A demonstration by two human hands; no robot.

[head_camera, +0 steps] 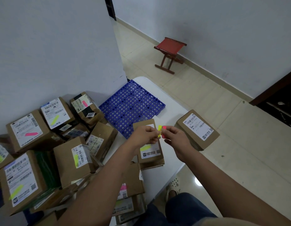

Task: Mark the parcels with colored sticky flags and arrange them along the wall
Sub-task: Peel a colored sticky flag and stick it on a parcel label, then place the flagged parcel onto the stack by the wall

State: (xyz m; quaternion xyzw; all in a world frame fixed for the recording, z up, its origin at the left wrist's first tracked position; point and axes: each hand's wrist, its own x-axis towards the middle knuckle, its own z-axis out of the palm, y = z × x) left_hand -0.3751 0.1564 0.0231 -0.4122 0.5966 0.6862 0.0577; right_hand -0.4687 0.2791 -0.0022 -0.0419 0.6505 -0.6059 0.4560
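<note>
1. Pinching a small pad of sticky flags (161, 130) between them, the left hand (144, 136) and the right hand (175, 137) meet above the white table (170, 111); the fingertips of each are pressed onto the yellow and pink strips, the other fingers curled in.
2. The step in hand looks like peeling one flag off the pad; which colour is coming free I cannot tell, since the fingers cover the join.
3. Directly beneath the hands lies a flat parcel (150, 152) that already carries a yellow flag on its label, though the left wrist hides much of it.
4. Just to the right, at the table's edge, sits an unflagged parcel (197, 129); by my judgement the next move calls for pressing the freed flag onto its label.
5. A heap of flagged parcels (43, 144) crowds the left side against the wall (52, 46), tumbled rather than lined up, so arranging remains to be done.
6. A blue perforated tray (130, 106) lies behind the hands.
7. Label print is too small to read, and the nearest parcels are cut off by the arms and the lower frame edge.
</note>
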